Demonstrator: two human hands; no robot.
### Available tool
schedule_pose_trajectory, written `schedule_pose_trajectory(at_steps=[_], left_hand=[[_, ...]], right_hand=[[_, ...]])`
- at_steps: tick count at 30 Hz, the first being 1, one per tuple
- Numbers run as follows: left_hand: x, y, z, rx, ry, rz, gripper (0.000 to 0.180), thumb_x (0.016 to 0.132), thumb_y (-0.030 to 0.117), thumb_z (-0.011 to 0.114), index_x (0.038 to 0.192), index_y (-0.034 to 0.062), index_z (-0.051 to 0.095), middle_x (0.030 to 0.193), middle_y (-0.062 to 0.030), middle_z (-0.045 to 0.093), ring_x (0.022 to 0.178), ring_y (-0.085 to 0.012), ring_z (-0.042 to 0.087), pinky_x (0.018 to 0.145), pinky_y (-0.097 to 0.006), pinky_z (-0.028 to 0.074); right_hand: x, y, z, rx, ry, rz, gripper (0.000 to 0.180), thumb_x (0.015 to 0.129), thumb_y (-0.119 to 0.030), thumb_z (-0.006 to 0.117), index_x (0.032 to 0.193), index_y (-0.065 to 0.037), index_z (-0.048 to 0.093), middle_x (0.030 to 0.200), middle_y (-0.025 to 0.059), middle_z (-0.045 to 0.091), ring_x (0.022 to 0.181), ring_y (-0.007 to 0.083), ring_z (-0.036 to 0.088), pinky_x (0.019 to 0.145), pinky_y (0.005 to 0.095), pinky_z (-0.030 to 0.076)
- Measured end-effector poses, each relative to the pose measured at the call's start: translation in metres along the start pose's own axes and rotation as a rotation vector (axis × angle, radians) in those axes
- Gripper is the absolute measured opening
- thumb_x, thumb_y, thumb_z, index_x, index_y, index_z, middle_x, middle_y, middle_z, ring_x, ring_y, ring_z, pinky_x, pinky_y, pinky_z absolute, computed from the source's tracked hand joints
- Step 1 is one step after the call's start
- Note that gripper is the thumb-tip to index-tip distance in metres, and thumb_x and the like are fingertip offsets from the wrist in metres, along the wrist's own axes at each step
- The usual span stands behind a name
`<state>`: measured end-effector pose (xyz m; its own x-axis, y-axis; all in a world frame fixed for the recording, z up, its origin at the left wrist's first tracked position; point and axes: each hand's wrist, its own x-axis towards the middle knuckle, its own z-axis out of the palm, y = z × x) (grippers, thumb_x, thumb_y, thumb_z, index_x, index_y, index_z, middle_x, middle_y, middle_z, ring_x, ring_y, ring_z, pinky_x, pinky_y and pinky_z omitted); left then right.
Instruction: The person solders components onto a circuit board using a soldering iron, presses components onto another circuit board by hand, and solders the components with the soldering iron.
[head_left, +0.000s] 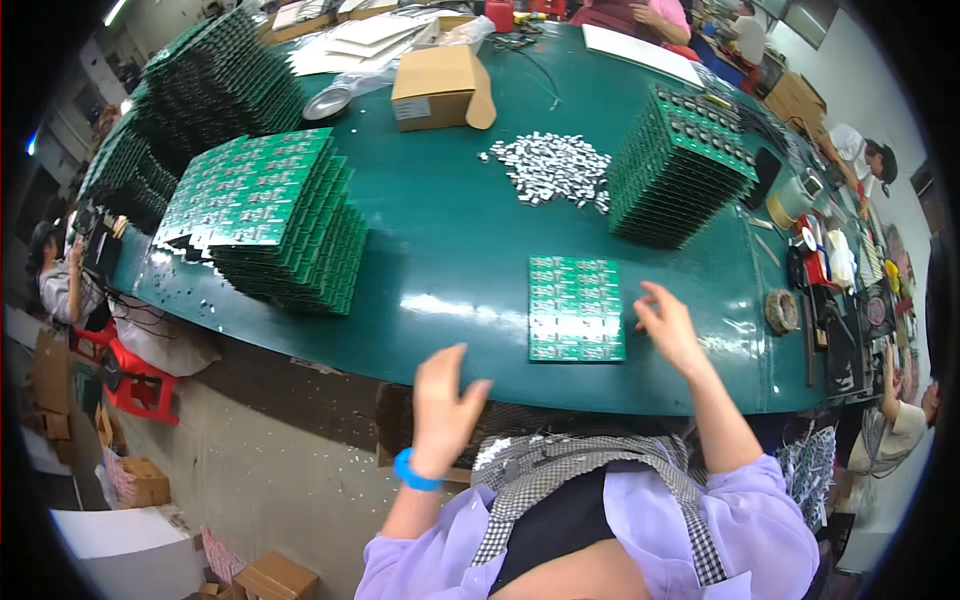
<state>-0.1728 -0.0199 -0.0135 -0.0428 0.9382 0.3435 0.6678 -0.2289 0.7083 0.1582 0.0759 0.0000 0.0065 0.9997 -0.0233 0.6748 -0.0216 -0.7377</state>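
Note:
A green circuit board panel (576, 310) lies flat on the green table (430, 270) in front of me. Just off its right edge hovers my right hand (664, 322), fingers apart and nothing in them. My left hand (447, 400), with a blue band at the wrist, is over the table's near edge, left of the panel. Its thumb stands away from the fingers and it holds nothing. Beyond the panel is a pile of small white and silver parts (555, 168). Tall stacks of circuit boards stand on the left (270, 215) and on the right (680, 165).
At the back are an open cardboard box (440, 88), a round metal dish (327, 102) and white sheets (365, 42). A tape roll (781, 311) and tools line the right side. More board stacks (215, 85) rise far left. Other people work around the table.

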Motion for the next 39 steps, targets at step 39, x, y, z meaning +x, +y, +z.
schedule_pose_trajectory(at_steps=[39], left_hand=[[0.175, -0.036, -0.049, -0.529, 0.157, -0.177, 0.041, 0.093, 0.015, 0.059, 0.129, -0.0035, 0.052, 0.132, -0.0139, 0.054, 0.124, -0.0217, 0.049, 0.104, -0.033, 0.038]], right_hand=[[-0.088, -0.221, -0.099, 0.121, -0.249, -1.638, 0.018, 0.079, -0.014, 0.060, 0.094, -0.008, 0.069, 0.083, 0.0077, 0.068, 0.067, 0.0165, 0.066, 0.053, 0.0234, 0.051]])
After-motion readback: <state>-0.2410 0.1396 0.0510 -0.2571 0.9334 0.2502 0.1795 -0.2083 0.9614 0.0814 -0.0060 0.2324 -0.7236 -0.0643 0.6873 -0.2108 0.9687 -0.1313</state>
